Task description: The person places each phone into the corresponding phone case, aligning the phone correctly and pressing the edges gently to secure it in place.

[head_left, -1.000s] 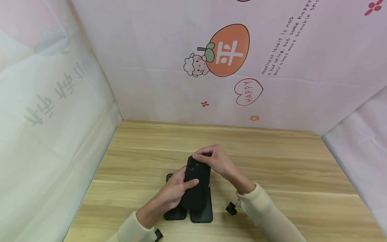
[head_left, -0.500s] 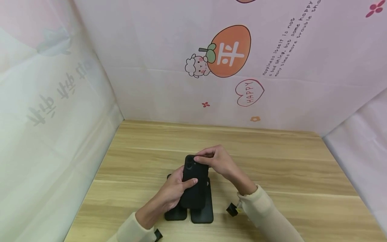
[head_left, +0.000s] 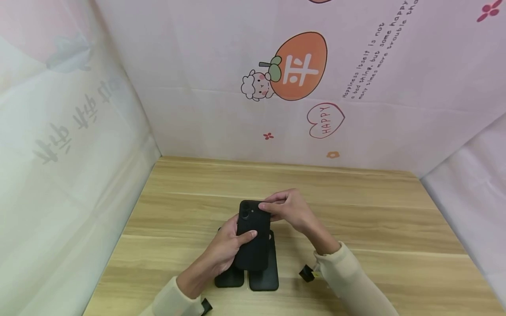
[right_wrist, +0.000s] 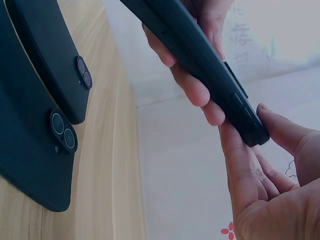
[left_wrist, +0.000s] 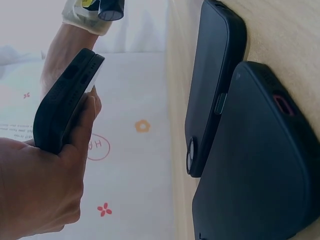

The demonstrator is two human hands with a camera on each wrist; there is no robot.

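A black phone in a matte black case (head_left: 253, 252) is held raised over the table, its camera side facing up. My left hand (head_left: 226, 243) grips it, thumb across the back and fingers wrapped underneath, as the right wrist view shows. At the top right corner my right hand (head_left: 291, 210) pinches it, thumb (right_wrist: 282, 130) over the edge and fingers below. Below it, two more black-cased phones lie side by side, backs up: the left phone (head_left: 229, 280) and the right phone (head_left: 265, 282). The raised phone and left hand partly cover both in the head view.
The wood-grain table (head_left: 356, 210) meets a printed cloth backdrop (head_left: 205, 123) at its far edge. Another cloth wall (head_left: 99, 175) borders its left side. Small black devices sit at both cuffs, one by the right sleeve (head_left: 344, 267).
The held phone has turned slightly and shifted a little to the left and away from me. My right hand has slid from its top edge to the top right corner.
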